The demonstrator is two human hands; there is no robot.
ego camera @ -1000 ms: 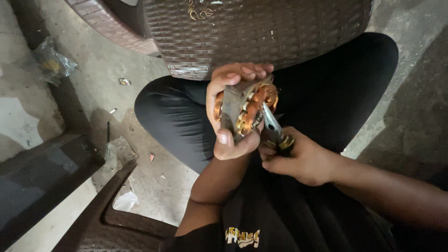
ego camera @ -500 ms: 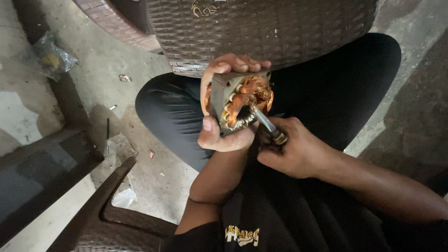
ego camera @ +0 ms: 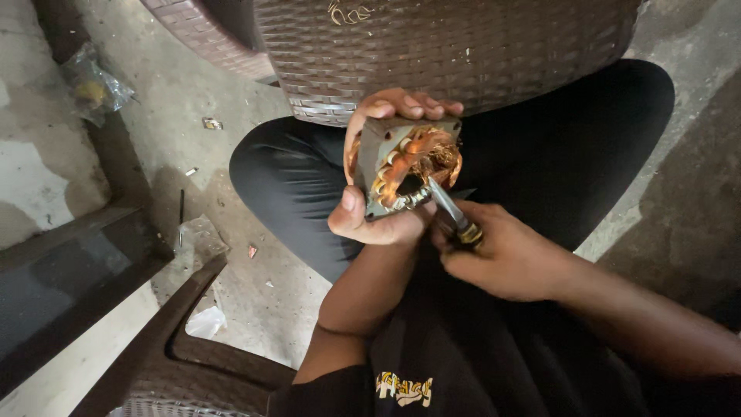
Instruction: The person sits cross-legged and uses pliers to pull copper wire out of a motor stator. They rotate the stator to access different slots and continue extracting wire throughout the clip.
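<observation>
- Looking down from the head camera, I see a brown woven chair [ego camera: 463,46] just beyond the knees, its front edge right behind the left hand [ego camera: 370,185], close enough to crowd the far side of the work.
- A second woven chair arm [ego camera: 166,332] juts in at the lower left, and a dark flat panel [ego camera: 69,278] lies on the concrete floor [ego camera: 154,116] beside it.
- On the floor I also see a crumpled clear plastic bag [ego camera: 93,85] at the upper left, a scrap of white plastic [ego camera: 204,320] and small bits of litter.
- My left hand is wrapped around a motor stator [ego camera: 405,166], thumb on the near edge and fingers over the top, so much of its grey body is hidden.
- My right hand [ego camera: 502,255] is closed on a screwdriver [ego camera: 451,212]; the handle is buried in the fist, and only the metal shaft and a yellow collar show.
- I cannot tell exactly where the tip sits; it disappears at the stator's dark centre hole.
- The stator is held above my lap, over black trousers [ego camera: 309,185], tilted to face me.
- It looks like a squarish grey metal block with copper wire coiled round the opening, some strands frayed loose at the upper right, and pale ties along the winding.
</observation>
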